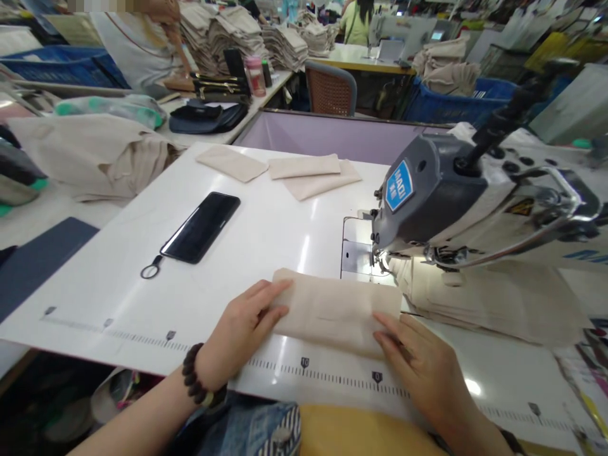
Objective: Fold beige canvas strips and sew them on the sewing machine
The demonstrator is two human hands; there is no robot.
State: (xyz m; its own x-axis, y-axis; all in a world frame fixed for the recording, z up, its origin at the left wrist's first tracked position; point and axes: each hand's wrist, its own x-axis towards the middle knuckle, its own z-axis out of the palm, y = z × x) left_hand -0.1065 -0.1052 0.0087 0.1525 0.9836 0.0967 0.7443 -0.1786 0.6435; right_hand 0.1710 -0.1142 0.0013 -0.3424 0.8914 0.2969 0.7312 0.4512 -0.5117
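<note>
A beige folded fabric piece (337, 313) lies in front of the sewing machine (427, 183), close to the table's near edge. My left hand (247, 323) pinches its left end between thumb and fingers. At the right end, my right hand (418, 354) grips the same piece, thumb and fingers closed at its edge. The needle area (377, 259) is lit, and the fabric sits just on the near side of it. Under the machine arm rests a stack of beige fabric pieces (489, 297).
A black phone (202, 228) with a ring strap lies on the white table (266, 234). Several loose beige pieces (308, 171) lie at its back. Cloth heaps (95, 152) stand at the left. Behind are a chair (331, 88), blue crates (61, 63) and a person in light green (357, 25).
</note>
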